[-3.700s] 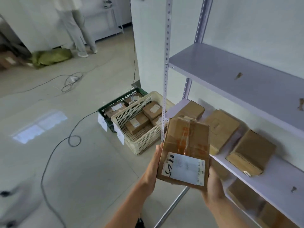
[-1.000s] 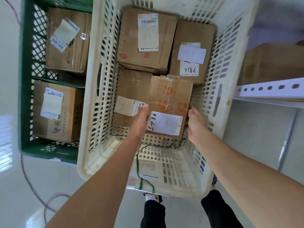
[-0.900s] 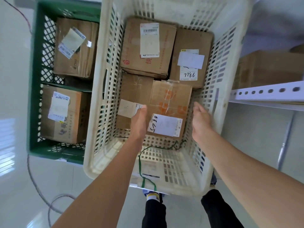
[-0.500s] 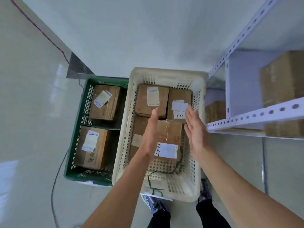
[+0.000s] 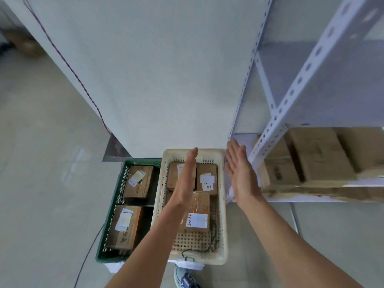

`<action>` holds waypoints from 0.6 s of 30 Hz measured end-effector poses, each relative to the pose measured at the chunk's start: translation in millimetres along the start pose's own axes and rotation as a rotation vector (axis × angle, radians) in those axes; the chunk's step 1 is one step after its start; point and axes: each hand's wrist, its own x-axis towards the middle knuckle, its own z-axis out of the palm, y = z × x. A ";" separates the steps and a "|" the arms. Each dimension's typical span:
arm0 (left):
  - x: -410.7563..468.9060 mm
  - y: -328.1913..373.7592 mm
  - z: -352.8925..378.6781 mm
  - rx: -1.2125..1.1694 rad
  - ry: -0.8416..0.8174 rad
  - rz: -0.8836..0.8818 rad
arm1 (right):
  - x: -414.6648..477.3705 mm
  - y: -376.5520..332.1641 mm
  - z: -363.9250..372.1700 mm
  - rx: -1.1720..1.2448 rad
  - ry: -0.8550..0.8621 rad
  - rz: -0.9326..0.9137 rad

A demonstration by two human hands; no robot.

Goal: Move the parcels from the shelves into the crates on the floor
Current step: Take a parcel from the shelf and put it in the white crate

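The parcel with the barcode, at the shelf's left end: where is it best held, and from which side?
Probably by its two short side faces, one hand each, coming from the open front of the shelf. The parcel lies flat with its barcode face in view; a larger parcel lies close on its right, so slide it forward first.

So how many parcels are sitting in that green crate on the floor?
2. The far parcel lies in the back half of the green crate; the near parcel lies in its front half. Each shows a white label. Any beneath them would be hidden.
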 end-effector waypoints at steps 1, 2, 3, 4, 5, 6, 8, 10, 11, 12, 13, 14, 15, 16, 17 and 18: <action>-10.7 6.5 11.3 0.002 -0.003 0.013 | -13.3 -13.0 -5.9 -0.002 -0.003 -0.009; -21.9 11.5 23.7 0.002 0.000 0.021 | -27.7 -24.3 -13.3 -0.008 -0.009 -0.016; -33.5 15.8 37.1 0.002 0.003 0.027 | -42.6 -34.4 -22.8 -0.018 -0.012 -0.025; -44.9 19.0 51.5 0.006 0.002 0.031 | -57.5 -43.1 -34.5 -0.023 -0.009 -0.035; -55.8 21.1 66.9 0.011 -0.003 0.034 | -71.5 -51.0 -48.4 -0.021 -0.005 -0.043; -66.7 21.9 82.8 0.021 -0.013 0.038 | -85.6 -58.1 -64.2 -0.019 0.000 -0.052; -86.1 21.4 118.5 0.043 -0.031 0.055 | -111.5 -70.4 -100.0 -0.033 0.016 -0.079; -105.0 19.2 156.6 0.048 -0.062 0.057 | -135.8 -80.6 -140.7 -0.025 0.052 -0.077; -113.8 17.7 176.4 0.052 -0.087 0.057 | -147.2 -84.9 -162.9 -0.017 0.071 -0.073; -121.5 15.6 196.4 0.062 -0.116 0.062 | -158.6 -88.8 -185.3 -0.015 0.087 -0.079; -127.2 13.4 216.4 0.075 -0.141 0.070 | -168.0 -92.8 -206.6 -0.019 0.098 -0.088; -132.1 10.8 235.9 0.083 -0.158 0.068 | -176.9 -96.6 -227.3 -0.022 0.114 -0.091; -135.1 8.8 254.7 0.082 -0.170 0.055 | -184.1 -101.2 -247.2 -0.016 0.135 -0.094; -137.3 7.6 272.7 0.076 -0.177 0.036 | -190.5 -105.8 -266.0 -0.009 0.157 -0.093; -139.4 6.3 290.0 0.073 -0.188 0.020 | -196.3 -110.0 -283.5 0.001 0.177 -0.093; -139.9 6.4 307.0 0.079 -0.201 0.012 | -201.0 -114.3 -300.2 0.009 0.195 -0.099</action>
